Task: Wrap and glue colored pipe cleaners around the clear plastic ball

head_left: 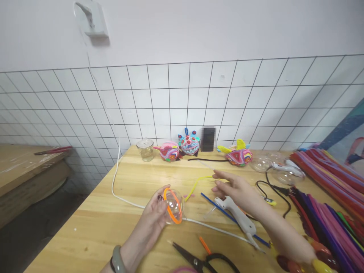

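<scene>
My left hand (pixel 155 212) cups a clear ball (pixel 173 206) ringed by an orange stem (pixel 170 214), fingers curled round its back, just above the table (pixel 113 223); my right hand (pixel 237 189) hovers open, fingers stretched toward a yellow stem (pixel 199 181), holding nothing; the ball looks light, thin and slick, likely to crack if squeezed, so I'd grip along the fuzzy ring; a glue gun (pixel 237 216) and scissors (pixel 199 259) lie near; the wood is smooth; a wire grid (pixel 182 102) lines the white wall.
</scene>
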A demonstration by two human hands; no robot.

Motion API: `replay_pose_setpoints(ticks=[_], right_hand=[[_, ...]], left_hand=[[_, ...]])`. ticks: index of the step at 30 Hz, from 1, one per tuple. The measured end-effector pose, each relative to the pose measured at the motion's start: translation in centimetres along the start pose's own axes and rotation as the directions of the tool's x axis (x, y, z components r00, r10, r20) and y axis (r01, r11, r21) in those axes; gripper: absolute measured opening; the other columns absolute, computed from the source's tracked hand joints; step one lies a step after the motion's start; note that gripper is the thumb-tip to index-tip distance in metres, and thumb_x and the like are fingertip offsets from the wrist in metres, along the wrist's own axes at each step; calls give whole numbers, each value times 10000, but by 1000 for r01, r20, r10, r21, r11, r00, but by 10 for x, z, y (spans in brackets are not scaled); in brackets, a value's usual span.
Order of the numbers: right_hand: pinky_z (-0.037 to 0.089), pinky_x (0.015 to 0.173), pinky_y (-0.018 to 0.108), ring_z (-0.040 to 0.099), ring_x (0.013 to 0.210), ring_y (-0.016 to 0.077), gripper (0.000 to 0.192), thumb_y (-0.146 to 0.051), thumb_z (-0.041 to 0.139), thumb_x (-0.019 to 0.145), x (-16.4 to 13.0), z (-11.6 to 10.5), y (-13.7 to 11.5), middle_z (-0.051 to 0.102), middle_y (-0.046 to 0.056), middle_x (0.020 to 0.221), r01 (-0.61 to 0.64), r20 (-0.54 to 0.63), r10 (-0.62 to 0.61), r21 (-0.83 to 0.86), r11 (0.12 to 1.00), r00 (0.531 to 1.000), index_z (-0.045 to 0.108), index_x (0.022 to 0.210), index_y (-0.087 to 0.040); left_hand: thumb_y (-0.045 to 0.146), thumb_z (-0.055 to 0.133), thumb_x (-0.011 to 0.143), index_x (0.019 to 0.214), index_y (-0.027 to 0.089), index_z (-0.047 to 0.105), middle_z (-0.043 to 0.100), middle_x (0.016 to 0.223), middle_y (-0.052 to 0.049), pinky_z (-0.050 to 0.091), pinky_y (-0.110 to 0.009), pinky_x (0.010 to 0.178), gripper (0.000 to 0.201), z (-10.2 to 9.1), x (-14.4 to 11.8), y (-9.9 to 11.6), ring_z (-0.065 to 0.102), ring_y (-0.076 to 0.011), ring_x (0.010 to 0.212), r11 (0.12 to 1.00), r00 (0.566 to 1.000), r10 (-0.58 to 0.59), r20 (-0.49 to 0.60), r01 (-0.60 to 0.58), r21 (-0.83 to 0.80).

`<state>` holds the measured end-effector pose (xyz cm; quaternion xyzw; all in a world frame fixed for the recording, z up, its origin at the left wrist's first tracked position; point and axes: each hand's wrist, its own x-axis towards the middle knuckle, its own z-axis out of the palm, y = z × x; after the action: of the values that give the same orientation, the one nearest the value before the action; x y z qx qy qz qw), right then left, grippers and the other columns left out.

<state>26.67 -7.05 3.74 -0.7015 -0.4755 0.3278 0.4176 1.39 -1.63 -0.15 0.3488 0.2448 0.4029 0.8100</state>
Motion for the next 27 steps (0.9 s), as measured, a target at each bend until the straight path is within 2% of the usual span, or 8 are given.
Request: replay_pose_setpoints(ticks=[3,5,7,12,16,21,25,27], right_hand=[[532,728,344,712,808,232,431,-280,440,877,-3,-22,-5,720,162,1070,9,1,-9,-288,958,1000,560,1241,-84],[499,746,375,702,831,277,310,-253,466,862,-5,-33,-6,756,134,911,-10,-13,4,-476,879,1000,663,1068,-131],[473,722,398,694,862,328,230,-229,498,835,-7,-38,-4,757,142,864,-47,-41,27,-631,775,999,703,916,-163],[465,654,425,704,855,416,197,-160,523,789,-19,-24,8,752,230,852,-112,-80,84,-842,528,993,718,792,-132],[487,673,456,721,832,423,241,-145,488,845,-32,-3,25,753,265,874,-121,-83,105,-896,428,991,726,827,-108],[494,673,449,727,838,397,302,-68,427,844,-42,12,45,745,270,904,-161,-134,92,-891,425,987,673,1019,-73],[493,706,429,723,853,371,354,-93,450,797,-44,14,53,741,261,941,-197,-188,69,-836,512,980,600,1116,-58],[490,732,415,717,886,360,380,-113,454,786,-44,12,51,736,256,963,-199,-209,48,-799,567,977,574,1142,-58]], left_hand=[[296,813,701,1142,233,616,666,1104,-86,538,-397,804,488,2,0,3,646,-277,1004,1000,1000,-10,-17,10,-16],[262,795,721,1152,233,605,669,1102,-83,538,-394,802,473,3,-1,4,651,-271,996,1000,1000,-14,-27,14,-5],[252,788,727,1158,230,598,670,1101,-83,538,-384,794,472,3,-2,5,652,-271,997,1000,1000,-10,-29,10,2],[227,810,700,1148,233,604,670,1070,-56,548,-346,766,493,4,0,7,662,-226,934,1000,999,4,-49,-5,-16],[250,811,708,1125,228,619,673,1070,-50,553,-326,768,460,4,-1,6,667,-199,904,999,998,20,-51,-22,-42],[261,830,686,1138,251,620,668,1091,-46,543,-329,806,498,4,-3,6,674,-227,969,997,999,29,22,-27,-72],[264,879,607,1187,276,596,651,1150,-61,530,-359,842,646,0,0,3,653,-261,1026,998,997,53,49,-51,-43],[248,884,592,1206,276,589,651,1154,-68,520,-345,853,682,-2,2,1,643,-249,1037,995,994,93,50,-92,-33]])
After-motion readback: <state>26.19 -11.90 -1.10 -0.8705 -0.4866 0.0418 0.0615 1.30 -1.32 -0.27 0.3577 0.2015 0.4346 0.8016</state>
